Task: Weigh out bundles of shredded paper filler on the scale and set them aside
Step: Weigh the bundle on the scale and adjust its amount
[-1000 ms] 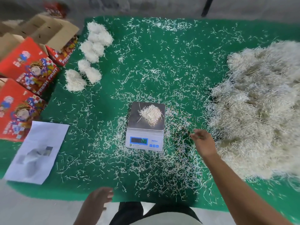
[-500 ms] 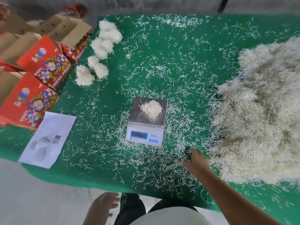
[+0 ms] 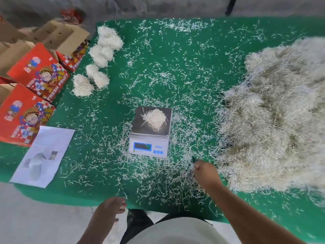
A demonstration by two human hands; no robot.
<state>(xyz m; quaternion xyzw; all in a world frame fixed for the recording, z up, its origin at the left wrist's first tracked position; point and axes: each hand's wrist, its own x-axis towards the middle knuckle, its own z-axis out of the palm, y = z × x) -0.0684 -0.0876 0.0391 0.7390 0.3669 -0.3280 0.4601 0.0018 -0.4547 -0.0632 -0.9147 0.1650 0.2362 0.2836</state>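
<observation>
Far to my left sit the red fruit boxes [image 3: 37, 74] and a printed sheet [image 3: 44, 155], and just right of the boxes, on the green mat [image 3: 184, 59], lies the row of finished bundles [image 3: 98, 62] I have weighed and set aside. My left hand [image 3: 110, 208] hangs off the near edge of the table, fingers loosely curled, holding nothing.

In the middle stands the scale [image 3: 149, 134] with a small bundle [image 3: 155, 118] on its platform, too small, I judge, beside the finished ones. The display is lit, but I cannot read the figure.

Right of the scale, near its front corner, my right hand [image 3: 204, 173] is down on the mat among the loose strands [image 3: 158, 182], fingers drawn together as if pinching up a few; the blur keeps me from telling whether any are truly caught. The arm reaches in from low right, wrist angled towards the scale. Further right lies the big heap [image 3: 274, 117].

To do this well, I should add only small pinches, drop them on the middle of the platform so none trail over the edge, lift my hand clear, and let the reading settle before judging it.
</observation>
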